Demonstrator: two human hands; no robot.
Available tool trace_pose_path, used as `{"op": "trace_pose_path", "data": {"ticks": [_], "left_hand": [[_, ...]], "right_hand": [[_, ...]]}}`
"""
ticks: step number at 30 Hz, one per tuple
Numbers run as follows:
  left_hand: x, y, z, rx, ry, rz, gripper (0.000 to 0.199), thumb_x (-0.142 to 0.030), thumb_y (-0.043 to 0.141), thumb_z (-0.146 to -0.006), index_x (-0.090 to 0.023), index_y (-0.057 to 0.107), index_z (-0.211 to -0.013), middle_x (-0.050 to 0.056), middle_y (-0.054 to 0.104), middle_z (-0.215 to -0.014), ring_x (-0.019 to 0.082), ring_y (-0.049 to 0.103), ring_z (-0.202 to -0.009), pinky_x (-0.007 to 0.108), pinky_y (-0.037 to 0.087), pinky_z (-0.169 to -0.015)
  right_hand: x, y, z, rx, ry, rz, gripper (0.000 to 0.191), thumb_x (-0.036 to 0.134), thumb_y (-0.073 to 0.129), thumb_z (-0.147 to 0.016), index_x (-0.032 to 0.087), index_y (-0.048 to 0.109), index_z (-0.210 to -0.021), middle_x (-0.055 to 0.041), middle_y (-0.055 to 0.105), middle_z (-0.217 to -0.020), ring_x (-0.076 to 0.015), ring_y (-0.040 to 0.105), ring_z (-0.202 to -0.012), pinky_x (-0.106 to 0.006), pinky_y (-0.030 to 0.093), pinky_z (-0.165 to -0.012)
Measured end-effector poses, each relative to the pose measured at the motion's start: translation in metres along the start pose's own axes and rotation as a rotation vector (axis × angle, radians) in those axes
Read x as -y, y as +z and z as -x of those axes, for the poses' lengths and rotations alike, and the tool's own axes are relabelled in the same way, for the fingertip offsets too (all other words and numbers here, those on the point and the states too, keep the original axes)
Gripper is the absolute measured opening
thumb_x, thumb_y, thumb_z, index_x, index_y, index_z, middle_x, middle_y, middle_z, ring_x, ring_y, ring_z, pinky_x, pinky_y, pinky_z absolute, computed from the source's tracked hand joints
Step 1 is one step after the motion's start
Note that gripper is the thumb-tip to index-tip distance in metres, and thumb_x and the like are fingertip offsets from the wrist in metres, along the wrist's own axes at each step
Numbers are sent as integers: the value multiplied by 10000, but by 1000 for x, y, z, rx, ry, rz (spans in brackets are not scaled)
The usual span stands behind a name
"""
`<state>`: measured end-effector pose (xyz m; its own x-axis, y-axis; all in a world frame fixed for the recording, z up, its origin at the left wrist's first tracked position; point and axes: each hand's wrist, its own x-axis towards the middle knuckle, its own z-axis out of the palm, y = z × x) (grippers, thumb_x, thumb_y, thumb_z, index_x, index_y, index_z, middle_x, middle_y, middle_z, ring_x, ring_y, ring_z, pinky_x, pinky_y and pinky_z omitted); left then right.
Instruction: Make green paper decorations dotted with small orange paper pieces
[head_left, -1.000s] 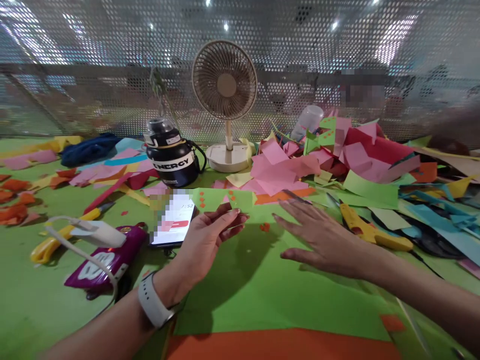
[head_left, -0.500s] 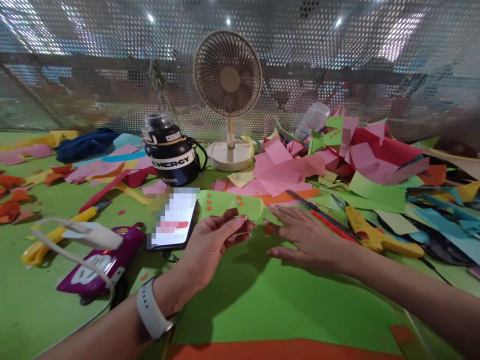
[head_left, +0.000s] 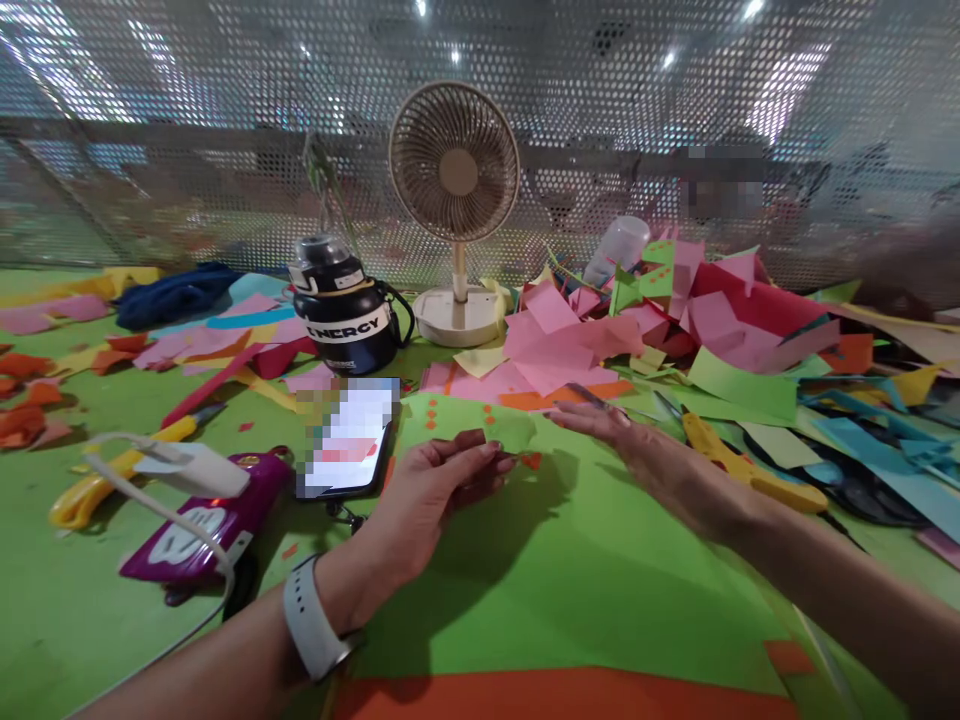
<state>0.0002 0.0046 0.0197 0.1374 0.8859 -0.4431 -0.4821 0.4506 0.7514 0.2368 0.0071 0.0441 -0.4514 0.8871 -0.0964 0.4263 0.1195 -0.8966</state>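
Observation:
My left hand (head_left: 442, 480), with a pale watch strap at the wrist, is closed in a pinch over a green sheet (head_left: 585, 590). Whatever sits between thumb and finger is too small to make out. Just beyond its fingertips lies a small orange paper piece (head_left: 532, 461). A lighter green paper strip with orange dots (head_left: 450, 410) stretches behind these fingers. To the right, my right hand (head_left: 630, 440) is open, fingers extended together and turned on edge above the sheet's far right part. A slim dark tool (head_left: 581, 393) shows partly behind its fingers.
Left of my hands are a phone (head_left: 349, 445), a purple device with a white plug (head_left: 202, 525) and a yellow cutter (head_left: 112, 475). A black jug (head_left: 349, 320) and a fan (head_left: 457, 170) stand behind. Right are a yellow glue gun (head_left: 750, 470) and heaped paper scraps (head_left: 562, 340).
My right hand has lifted and turned onto its edge, shifting a little right, away from my left. My left hand stays pinched nearly in place. The orange piece now shows between them.

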Motion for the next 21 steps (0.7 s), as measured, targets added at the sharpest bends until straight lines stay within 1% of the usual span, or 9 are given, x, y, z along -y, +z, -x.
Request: {"op": "trace_pose_path", "data": {"ticks": [3,6,9,12,16,18,21], "left_hand": [[0,3,4,-3,-50,-13,77,-25,662,-774,-97,654,-801,80,749,-743,158,719,-667,211,590,-614],[1,3,6,51,-78,-11,92,-40,698,-749,-92,658,-814,79,749,-748,156,717,-661,215,590,-619],[3,2,7,108,-91,-5,166,-77,762,-696,-94,668,-832,74,750,-764,157,716,-673,216,586,-634],[3,0,7,147,-100,-6,218,-126,813,-645,-96,682,-817,75,749,-750,158,713,-686,215,574,-658],[4,-2,7,188,-100,0,217,-156,835,-620,-116,699,-785,42,739,-708,137,700,-662,220,561,-680],[4,-3,6,206,-97,1,215,-162,834,-623,-124,707,-793,32,738,-717,130,694,-652,225,559,-690],[6,-5,5,241,-89,-13,209,-183,819,-653,-125,715,-824,46,745,-764,132,696,-673,229,556,-709]], "right_hand": [[12,8,2,-19,2,26,531,622,222,-926,403,452,-1351,77,152,-1565,-259,29,-1441,-567,-9,-1126],[25,15,0,5,3,117,567,638,262,-913,372,396,-1394,53,130,-1571,-277,-47,-1437,-589,-63,-1109],[26,21,-3,58,-36,169,579,617,268,-924,348,315,-1434,32,117,-1573,-277,-102,-1429,-611,-30,-1104],[19,26,-6,62,-114,280,538,597,319,-922,362,382,-1402,42,56,-1576,-308,-84,-1426,-644,33,-1093],[14,31,-8,43,-221,461,529,567,373,-920,350,389,-1402,15,76,-1573,-315,-26,-1429,-636,149,-1091],[15,33,-8,37,-254,529,542,562,367,-924,316,394,-1406,-12,93,-1573,-309,-7,-1431,-618,140,-1102],[17,35,-9,28,-288,607,575,570,358,-923,262,411,-1405,-69,134,-1568,-315,3,-1432,-609,109,-1107]]}}
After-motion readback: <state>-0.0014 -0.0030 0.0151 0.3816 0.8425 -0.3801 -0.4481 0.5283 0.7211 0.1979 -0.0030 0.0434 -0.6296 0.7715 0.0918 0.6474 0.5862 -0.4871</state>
